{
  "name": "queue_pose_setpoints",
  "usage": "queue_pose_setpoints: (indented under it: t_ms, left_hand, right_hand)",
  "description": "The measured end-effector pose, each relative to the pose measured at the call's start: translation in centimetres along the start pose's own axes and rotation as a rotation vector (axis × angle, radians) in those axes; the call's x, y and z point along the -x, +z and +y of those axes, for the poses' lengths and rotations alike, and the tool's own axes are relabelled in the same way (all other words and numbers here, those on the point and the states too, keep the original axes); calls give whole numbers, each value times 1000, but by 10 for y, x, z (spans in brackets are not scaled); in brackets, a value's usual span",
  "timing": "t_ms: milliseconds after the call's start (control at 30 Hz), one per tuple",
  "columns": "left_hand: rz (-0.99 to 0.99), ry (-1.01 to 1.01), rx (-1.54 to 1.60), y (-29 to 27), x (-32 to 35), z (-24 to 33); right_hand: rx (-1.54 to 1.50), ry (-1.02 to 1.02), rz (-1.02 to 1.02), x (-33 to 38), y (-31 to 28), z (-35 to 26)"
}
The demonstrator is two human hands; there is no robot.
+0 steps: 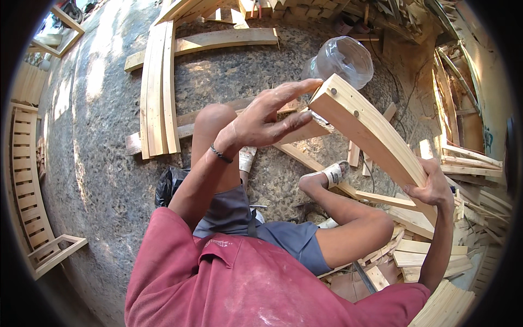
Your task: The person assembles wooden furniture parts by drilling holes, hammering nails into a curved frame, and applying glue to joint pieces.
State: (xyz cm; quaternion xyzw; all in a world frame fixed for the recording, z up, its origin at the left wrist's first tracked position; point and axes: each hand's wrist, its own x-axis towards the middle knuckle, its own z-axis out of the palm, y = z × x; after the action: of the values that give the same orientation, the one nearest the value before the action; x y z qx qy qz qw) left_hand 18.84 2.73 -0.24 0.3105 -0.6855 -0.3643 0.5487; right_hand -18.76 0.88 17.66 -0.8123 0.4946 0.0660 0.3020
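Red shirt (261, 283) and bent knees are filling the lower middle of the frame, nearest the lens. Above them a curved wooden slat assembly (370, 133) is slanting from upper centre down to the right, held off the ground. The right hand (433, 188) is clamping its lower end; the left hand (267, 117) is resting with fingers spread flat, fingertips touching the upper end near two round dowel plugs. Judging by the grain, the piece looks stiff, fairly light and splintery at its square corners, best gripped along the edges. Loose offcuts (436, 256) are crowding the lower right; the stone floor (103, 136) at left is offering more room.
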Motion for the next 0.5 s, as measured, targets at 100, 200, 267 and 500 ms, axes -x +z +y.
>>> queue_pose_setpoints:
  t_ms: [100, 200, 267, 500]
  left_hand:
    - [14, 77, -124, 0, -14, 3]
    - [34, 78, -106, 4, -21, -1]
    - [21, 53, -130, 5, -18, 0]
    - [-30, -22, -90, 6, -13, -1]
  right_hand:
    - [5, 21, 41, 1, 3, 1]
    - [7, 63, 32, 1, 2, 3]
    - [-31, 50, 44, 2, 9, 10]
    - [-1, -17, 69, -2, 18, 17]
